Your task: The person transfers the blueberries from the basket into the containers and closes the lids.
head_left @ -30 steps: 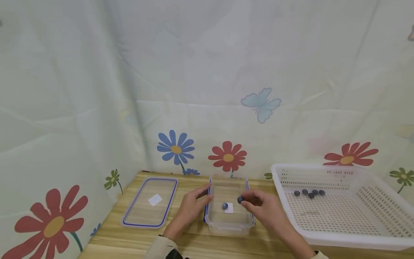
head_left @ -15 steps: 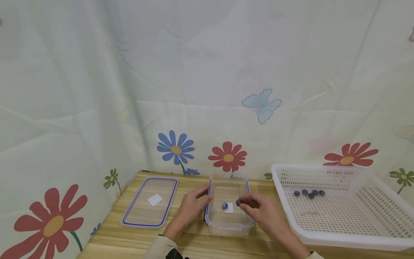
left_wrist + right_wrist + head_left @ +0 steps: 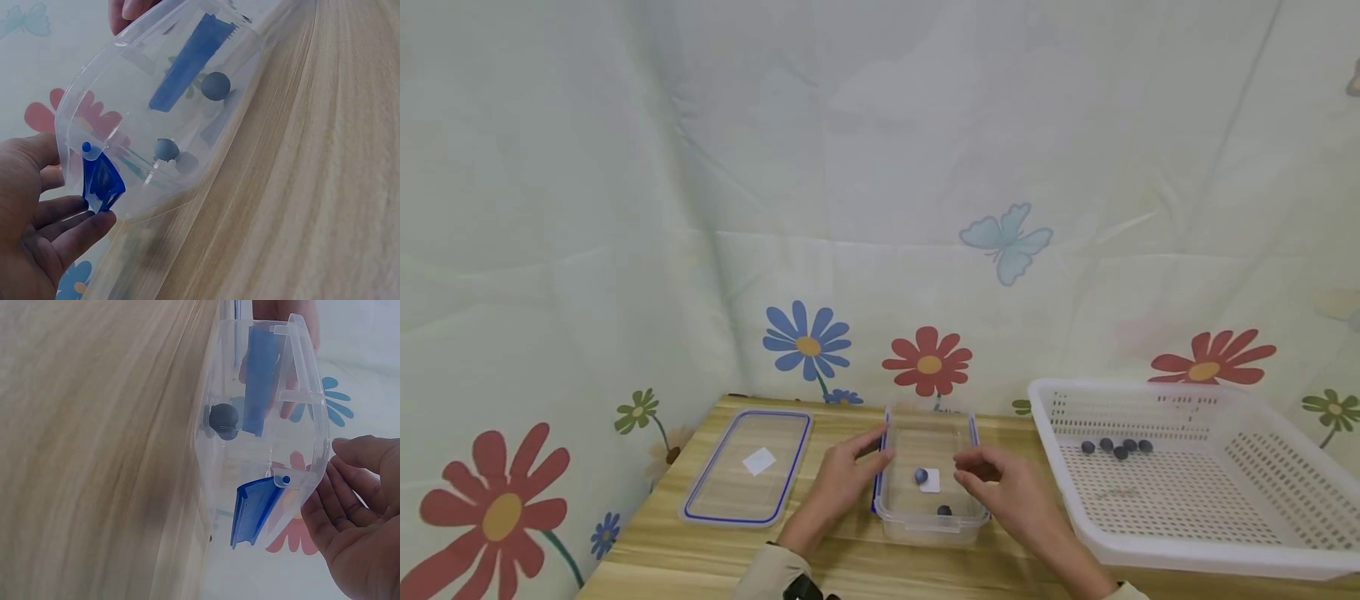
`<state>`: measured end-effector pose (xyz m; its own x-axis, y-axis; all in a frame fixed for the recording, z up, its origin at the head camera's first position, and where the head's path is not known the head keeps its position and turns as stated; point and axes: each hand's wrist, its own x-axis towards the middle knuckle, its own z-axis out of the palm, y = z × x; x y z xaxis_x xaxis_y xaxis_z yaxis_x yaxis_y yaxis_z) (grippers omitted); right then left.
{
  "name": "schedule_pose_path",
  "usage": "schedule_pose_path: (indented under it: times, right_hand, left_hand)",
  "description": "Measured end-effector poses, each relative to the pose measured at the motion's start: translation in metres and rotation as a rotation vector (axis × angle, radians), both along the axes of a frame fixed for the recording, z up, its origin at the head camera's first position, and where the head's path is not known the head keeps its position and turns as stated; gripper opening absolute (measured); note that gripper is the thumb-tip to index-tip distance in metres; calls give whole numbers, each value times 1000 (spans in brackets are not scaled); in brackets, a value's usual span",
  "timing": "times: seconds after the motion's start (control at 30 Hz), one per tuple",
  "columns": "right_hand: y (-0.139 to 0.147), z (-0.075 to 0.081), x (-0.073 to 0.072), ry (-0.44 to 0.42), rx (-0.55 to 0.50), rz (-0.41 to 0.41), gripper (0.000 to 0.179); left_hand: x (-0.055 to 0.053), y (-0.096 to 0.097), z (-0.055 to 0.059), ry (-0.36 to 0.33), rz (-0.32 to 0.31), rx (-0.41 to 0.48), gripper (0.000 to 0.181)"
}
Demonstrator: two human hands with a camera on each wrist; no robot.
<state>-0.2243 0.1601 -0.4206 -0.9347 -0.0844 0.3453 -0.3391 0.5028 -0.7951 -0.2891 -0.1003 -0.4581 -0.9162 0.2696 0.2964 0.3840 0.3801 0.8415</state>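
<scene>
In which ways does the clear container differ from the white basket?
The clear container is smaller than the white basket. The container has solid, see-through walls; the basket has perforated ones. The container holds two dark balls; the basket holds five. Both are open on top.

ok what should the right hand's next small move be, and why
Probably move the right hand over to the white basket for another blueberry: the hand holds nothing, five lie in the basket, and only two lie in the uncovered container.

Dark blue berries (image 3: 921,476), clear container (image 3: 925,532) with blue clips (image 3: 103,184), blue-edged clear lid (image 3: 741,492), white basket (image 3: 1187,558), wood-grained tan desk (image 3: 662,550), flower-printed pale backdrop (image 3: 865,167)
</scene>
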Motion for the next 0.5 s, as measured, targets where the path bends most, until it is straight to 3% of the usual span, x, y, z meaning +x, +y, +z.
schedule_pose_path:
  times: [0.5]
  right_hand:
    - [3,-1,-1,-1,-8,35,12]
  left_hand:
    - [-2,1,-1,0,12,6,46]
